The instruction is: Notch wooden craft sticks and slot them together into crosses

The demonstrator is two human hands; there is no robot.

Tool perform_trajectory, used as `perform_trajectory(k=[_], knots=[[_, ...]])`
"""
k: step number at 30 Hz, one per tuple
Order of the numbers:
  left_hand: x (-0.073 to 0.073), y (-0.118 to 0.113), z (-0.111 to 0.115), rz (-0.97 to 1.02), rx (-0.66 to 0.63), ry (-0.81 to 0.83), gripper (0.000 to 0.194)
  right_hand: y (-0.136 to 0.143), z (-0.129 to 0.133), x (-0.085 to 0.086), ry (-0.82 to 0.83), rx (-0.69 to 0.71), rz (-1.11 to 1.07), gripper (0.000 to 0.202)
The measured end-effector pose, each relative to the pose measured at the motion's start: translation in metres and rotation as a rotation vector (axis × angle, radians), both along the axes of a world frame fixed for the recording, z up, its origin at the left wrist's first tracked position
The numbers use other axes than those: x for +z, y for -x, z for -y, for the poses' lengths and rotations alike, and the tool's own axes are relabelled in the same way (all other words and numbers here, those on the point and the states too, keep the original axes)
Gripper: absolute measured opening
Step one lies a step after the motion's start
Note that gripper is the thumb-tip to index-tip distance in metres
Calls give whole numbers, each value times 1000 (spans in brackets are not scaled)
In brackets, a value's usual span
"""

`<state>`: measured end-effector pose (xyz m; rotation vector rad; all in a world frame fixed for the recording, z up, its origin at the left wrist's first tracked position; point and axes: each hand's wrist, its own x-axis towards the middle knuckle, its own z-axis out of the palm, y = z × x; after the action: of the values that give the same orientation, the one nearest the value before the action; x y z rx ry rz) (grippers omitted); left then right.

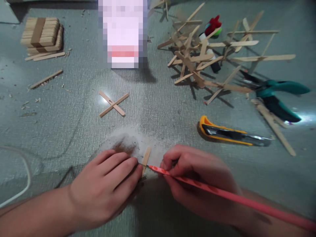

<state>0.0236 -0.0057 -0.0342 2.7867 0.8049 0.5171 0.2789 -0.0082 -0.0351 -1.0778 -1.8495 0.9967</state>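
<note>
My right hand (197, 177) grips a long pink pencil with darker spots (222, 193) and slants it down to the left. Its point reaches a short wooden craft stick (147, 154), which stands out past the fingertips of my left hand (106, 187). The left fingers are pressed together and curled against the stick's lower part; the thumb is mostly hidden. A thin dark line runs between the pencil's point and the left fingertips. Beyond my hands, two craft sticks crossed in an X (113, 104) lie on the table.
Pale dust (148, 135) covers the table around the stick. On the right lie a yellow utility knife (227, 132), green-handled pliers (278, 90) and joined craft sticks (192, 59). Banded sticks (46, 31) sit back left. A white cable (27, 171) curves at left; a blurred-out object (123, 33) stands behind.
</note>
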Motion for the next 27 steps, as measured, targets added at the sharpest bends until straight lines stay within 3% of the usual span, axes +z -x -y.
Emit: perform_trajectory(k=[27], knots=[[2,-1,0,4,-7,23,23,-1,1,-2,-39,20,38,27]])
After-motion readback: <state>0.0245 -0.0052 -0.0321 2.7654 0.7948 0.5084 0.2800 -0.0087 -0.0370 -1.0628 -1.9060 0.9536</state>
